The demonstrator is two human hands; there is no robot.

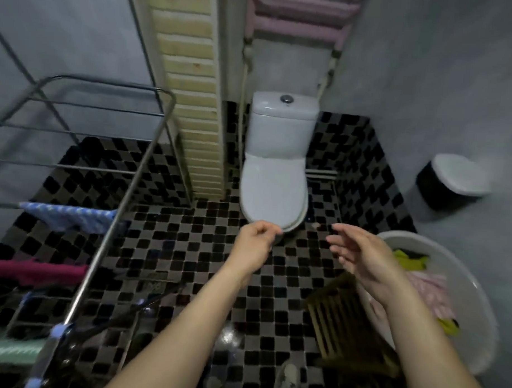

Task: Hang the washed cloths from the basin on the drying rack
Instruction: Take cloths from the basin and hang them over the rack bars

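A metal drying rack [127, 189] fills the left side. On its rails hang a blue cloth [69, 216], a magenta cloth [34, 270] and a pale green cloth [8, 350]. At the right edge a white basin [477, 291] holds a yellow-green cloth [410, 260] and a pink cloth [431, 290]. My left hand [254, 241] hovers over the tiled floor with loosely curled fingers, holding nothing. My right hand [360, 255] hovers beside the basin, its fingers relaxed and spread, also empty.
A white toilet [276, 165] stands straight ahead against the wall. A wooden slatted stool [346, 321] sits beside the basin under my right forearm. A white-lidded bin [449, 183] stands at the right wall. A wooden slat panel [191, 90] rises behind the rack.
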